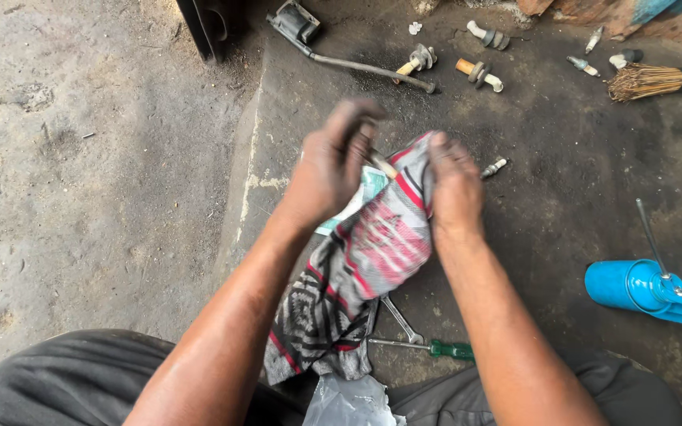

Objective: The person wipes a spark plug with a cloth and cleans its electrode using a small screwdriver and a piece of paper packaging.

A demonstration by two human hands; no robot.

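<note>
- Nearest me, at the bottom edge of the view: my grey trousers [57,386], and a crumpled clear plastic bag [353,402] lying between my knees.
- Just beyond the bag, on the dark oily floor slab [562,189]: a green-handled screwdriver [436,348] and a steel spanner [402,319], its head touching the screwdriver's shaft. The hanging tail of the cloth covers part of both.
- The striped rag [372,252], red, white and grey with a black patterned end, hangs from my hands down toward the tools.
- My right hand [455,189] grips the upper end of the rag, fingers curled shut and bunching the fabric.
- My left hand [329,170] is closed around a small stick-like part [382,164]; its pale tip pokes out between my fingers and runs into the rag. Motion blur hides the exact pinch, so I cannot tell how the fingertips sit.
- The part lies between the two hands, one end in the left fist, the other pressed into the cloth under the right thumb.
- Just right of the right hand, on the slab: one loose spark plug [494,167].
- To the right edge: a blue oil can [645,288] on its side, thin spout pointing up.
- Far edge of the slab: more spark plugs [479,73], a long socket wrench [357,65], and a straw brush [645,81] toward the far right corner.
- Left of the slab: bare dusty concrete [96,173].
</note>
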